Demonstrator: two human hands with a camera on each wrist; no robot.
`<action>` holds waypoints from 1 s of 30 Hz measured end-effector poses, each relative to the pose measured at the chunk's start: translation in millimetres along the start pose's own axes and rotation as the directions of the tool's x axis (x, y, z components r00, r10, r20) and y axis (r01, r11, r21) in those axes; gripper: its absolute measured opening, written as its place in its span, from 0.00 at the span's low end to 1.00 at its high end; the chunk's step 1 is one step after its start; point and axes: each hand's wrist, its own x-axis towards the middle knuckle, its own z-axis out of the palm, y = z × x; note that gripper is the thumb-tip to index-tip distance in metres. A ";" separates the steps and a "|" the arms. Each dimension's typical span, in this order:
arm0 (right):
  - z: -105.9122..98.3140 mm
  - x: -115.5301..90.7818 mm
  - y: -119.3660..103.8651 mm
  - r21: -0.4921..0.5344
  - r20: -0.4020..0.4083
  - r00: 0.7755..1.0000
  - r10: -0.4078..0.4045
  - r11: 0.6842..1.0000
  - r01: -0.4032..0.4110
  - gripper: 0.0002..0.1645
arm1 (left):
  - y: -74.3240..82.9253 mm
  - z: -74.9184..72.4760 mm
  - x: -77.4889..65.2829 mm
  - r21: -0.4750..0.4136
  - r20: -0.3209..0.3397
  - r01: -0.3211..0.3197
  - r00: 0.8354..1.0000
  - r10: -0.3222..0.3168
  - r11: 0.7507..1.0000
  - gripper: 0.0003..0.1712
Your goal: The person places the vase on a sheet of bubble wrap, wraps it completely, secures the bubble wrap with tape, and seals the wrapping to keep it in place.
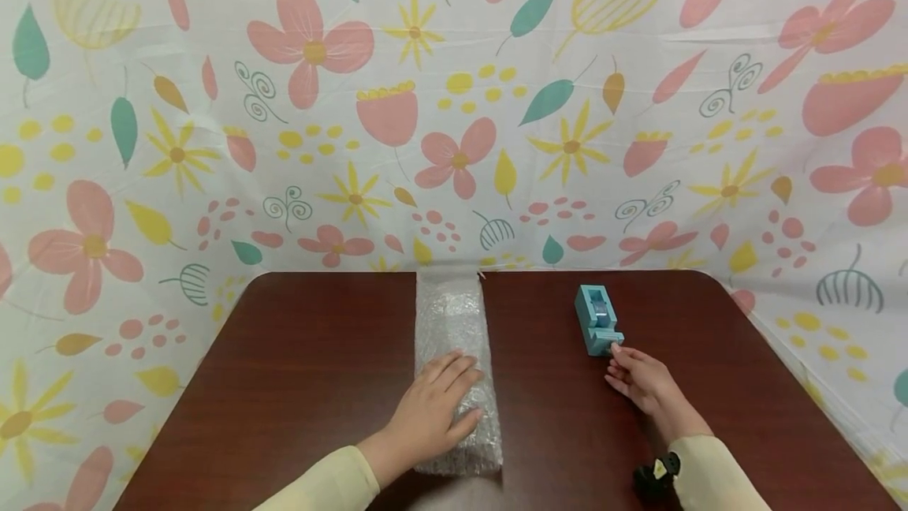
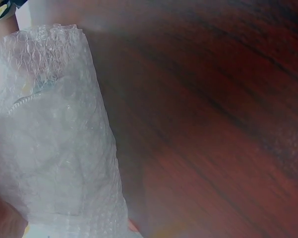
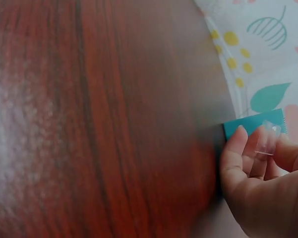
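A flat, oblong bundle of clear bubble wrap (image 1: 454,322) lies lengthwise on the dark wooden table. My left hand (image 1: 436,408) rests across its nearer half, fingers extended over the plastic. In the left wrist view the bubble wrap (image 2: 59,148) fills the left side; what it encloses is blurred. To the right stands a light-blue tape dispenser (image 1: 596,318) with a roll inside. At its near end my right hand (image 1: 641,381) pinches the end of the tape. The right wrist view shows this short clear strip of tape (image 3: 268,139) between the fingers, in front of the dispenser's toothed edge.
The brown table (image 1: 319,369) has rounded far corners. Behind and at both sides hangs a white cloth (image 1: 454,85) printed with flowers and leaves. A black wrist strap (image 1: 656,475) sits at the right cuff.
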 end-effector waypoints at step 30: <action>16.0 -1.4 -5.2 -0.473 0.340 0.940 0.016 0.867 0.156 0.14 | -0.4 -2.4 1.4 -0.036 -0.003 -0.024 1.000 0.024 0.999 0.22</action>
